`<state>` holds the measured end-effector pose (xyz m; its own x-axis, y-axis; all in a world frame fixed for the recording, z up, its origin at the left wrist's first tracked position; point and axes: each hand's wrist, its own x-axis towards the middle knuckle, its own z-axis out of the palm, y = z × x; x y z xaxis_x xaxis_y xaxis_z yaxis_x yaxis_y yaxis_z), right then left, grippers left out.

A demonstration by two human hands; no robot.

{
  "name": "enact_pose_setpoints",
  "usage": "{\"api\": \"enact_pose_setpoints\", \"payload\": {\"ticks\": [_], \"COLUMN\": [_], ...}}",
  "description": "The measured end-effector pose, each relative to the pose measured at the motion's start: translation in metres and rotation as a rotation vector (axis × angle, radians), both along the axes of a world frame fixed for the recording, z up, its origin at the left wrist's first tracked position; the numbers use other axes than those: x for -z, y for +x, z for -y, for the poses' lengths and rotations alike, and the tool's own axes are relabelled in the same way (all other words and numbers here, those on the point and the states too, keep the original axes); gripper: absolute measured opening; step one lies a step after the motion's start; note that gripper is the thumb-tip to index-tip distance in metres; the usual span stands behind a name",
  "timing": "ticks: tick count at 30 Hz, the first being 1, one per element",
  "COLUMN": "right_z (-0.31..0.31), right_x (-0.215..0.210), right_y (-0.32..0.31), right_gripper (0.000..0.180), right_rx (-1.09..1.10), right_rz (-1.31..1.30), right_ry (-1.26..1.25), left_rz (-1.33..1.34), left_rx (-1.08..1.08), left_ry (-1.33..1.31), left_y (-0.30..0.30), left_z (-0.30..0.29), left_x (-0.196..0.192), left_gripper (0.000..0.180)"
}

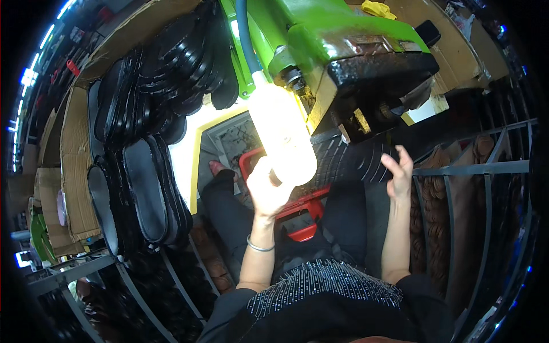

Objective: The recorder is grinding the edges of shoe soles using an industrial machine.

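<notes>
The left hand (267, 191) is raised just below centre, its fingers curled against the lower end of a lit bulb (281, 134); glare hides whether they close round it or only touch it, so I cannot tell the grip. The bulb hangs slanting from a blue hose (242, 31) at 12 o'clock, beside the green machine (320, 34) with its black head (380, 71) at 1 o'clock. The right hand (398, 171) is at 3 o'clock, open wide, fingers spread, holding nothing, near a grey rack (469, 168). Black soles (146, 188) are stacked at 9 to 11 o'clock. A red crate (300, 208) lies below the left hand, on the lap.
</notes>
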<state>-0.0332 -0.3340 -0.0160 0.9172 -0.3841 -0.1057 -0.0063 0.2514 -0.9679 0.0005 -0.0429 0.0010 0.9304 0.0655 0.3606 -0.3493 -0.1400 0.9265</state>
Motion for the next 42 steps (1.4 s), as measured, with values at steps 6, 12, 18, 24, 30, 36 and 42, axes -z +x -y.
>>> {"api": "enact_pose_setpoints", "payload": {"ticks": [6, 12, 18, 24, 30, 36, 42], "right_z": [-0.033, -0.087, -0.117, -0.127, -0.125, -0.041, -0.018], "right_x": [-0.044, -0.053, -0.041, -0.031, -0.078, -0.164, -0.089], "right_y": [0.048, 0.052, 0.055, 0.052, 0.032, -0.001, 0.125], "right_gripper": [0.028, 0.028, 0.041, 0.057, 0.041, 0.028, 0.037], "right_rx": [-0.227, -0.373, -0.354, -0.197, -0.286, 0.036, 0.131], "right_rz": [0.107, 0.191, 0.325, 0.192, 0.283, 0.721, 0.778], "right_ry": [-0.028, -0.09, -0.392, -0.484, -0.941, -1.076, -1.153], "left_rz": [-0.103, -0.376, -0.59, -0.674, -0.572, 0.194, -0.59], "left_rx": [0.019, 0.031, 0.111, 0.303, 0.28, -0.727, -0.932], "left_ry": [-0.131, -0.708, -0.429, -0.112, -0.004, 0.968, 1.315], "left_y": [-0.013, -0.03, -0.059, -0.065, -0.06, -0.043, -0.063], "left_z": [-0.05, -0.092, -0.095, 0.001, 0.013, -0.107, -0.177], "left_x": [0.014, 0.044, 0.112, 0.145, 0.121, -0.028, -0.022], "left_gripper": [0.03, 0.026, 0.026, 0.029, 0.039, 0.042, 0.07]}}
